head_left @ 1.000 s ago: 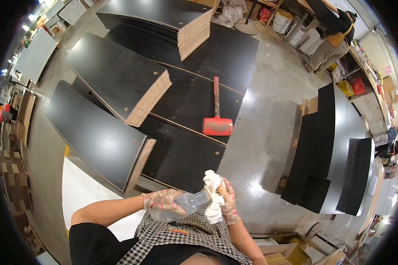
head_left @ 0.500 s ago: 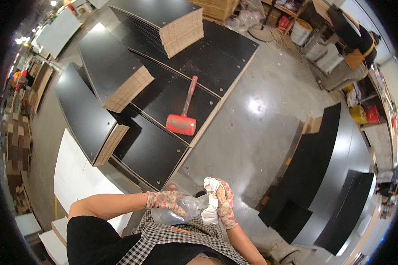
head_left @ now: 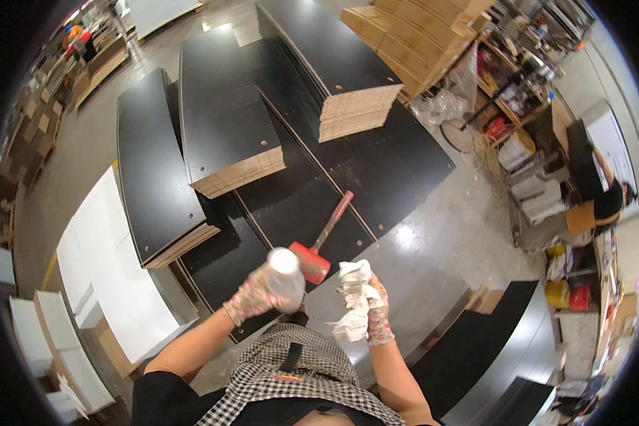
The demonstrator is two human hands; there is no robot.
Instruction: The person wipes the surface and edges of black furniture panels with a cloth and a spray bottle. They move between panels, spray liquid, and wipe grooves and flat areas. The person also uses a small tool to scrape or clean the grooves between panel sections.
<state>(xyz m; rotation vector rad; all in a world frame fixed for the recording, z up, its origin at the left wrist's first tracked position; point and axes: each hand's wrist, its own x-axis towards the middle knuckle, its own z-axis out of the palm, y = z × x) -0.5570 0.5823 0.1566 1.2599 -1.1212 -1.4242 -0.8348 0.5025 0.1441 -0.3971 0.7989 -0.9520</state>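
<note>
A translucent plastic bottle [head_left: 286,284] is gripped in my gloved left hand [head_left: 252,297], its round white end turned up toward me. My gloved right hand [head_left: 381,316] is closed on a crumpled white rag [head_left: 355,302] with dark smudges. Both gloves are pale with pink spots. Just beyond the bottle, a red-headed mallet [head_left: 310,263] lies on black panels [head_left: 284,192], its handle pointing away to the right. The bottle overlaps the mallet's head in the view, and I see no contact between them.
Stacks of black boards [head_left: 227,128] with raw brown edges stand on the panels. White boards [head_left: 113,270] lie at left, more black boards [head_left: 476,348] at right. Cardboard boxes [head_left: 412,32] and a bucket [head_left: 516,147] stand at the far right, where another person [head_left: 609,202] is.
My left hand has raised the bottle forward, away from my apron, and turned its white end up. My right hand with the rag has moved slightly right and forward. The view has shifted.
</note>
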